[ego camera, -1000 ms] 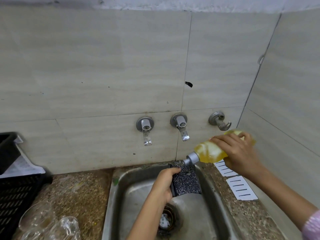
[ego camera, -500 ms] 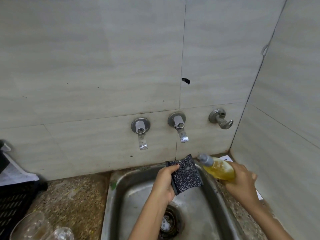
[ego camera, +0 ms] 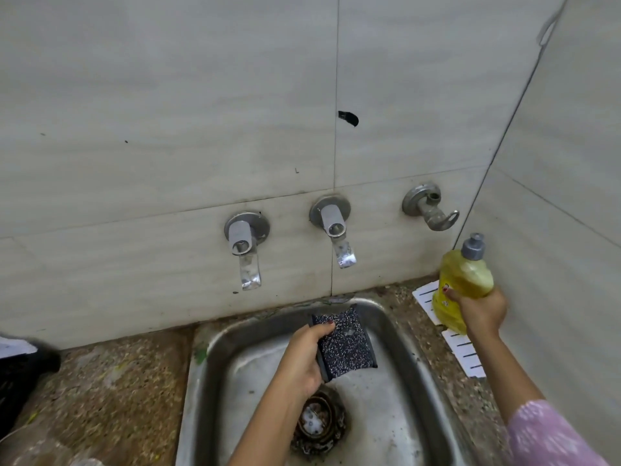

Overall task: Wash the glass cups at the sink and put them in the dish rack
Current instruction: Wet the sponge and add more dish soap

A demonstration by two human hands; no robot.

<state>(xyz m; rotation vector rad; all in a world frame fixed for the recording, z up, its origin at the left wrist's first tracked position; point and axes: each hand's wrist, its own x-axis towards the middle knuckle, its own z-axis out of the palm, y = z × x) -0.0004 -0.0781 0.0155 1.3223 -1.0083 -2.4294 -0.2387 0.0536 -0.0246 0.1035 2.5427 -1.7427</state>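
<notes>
Left hand: grips a dark speckled sponge over the steel sink.
Right hand: holds a yellow soap bottle upright, grey cap on top, near the corner tiles.
Wall: two taps.
Left edge: black dish rack.

Speckled counter with white slotted strips

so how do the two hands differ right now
The left hand holds a dark speckled scrub pad over the sink; the right hand holds a yellow soap bottle, cap up, beside it. The left hand sits nearer the drain, the right hand nearer the side wall. Both grip something.
</notes>
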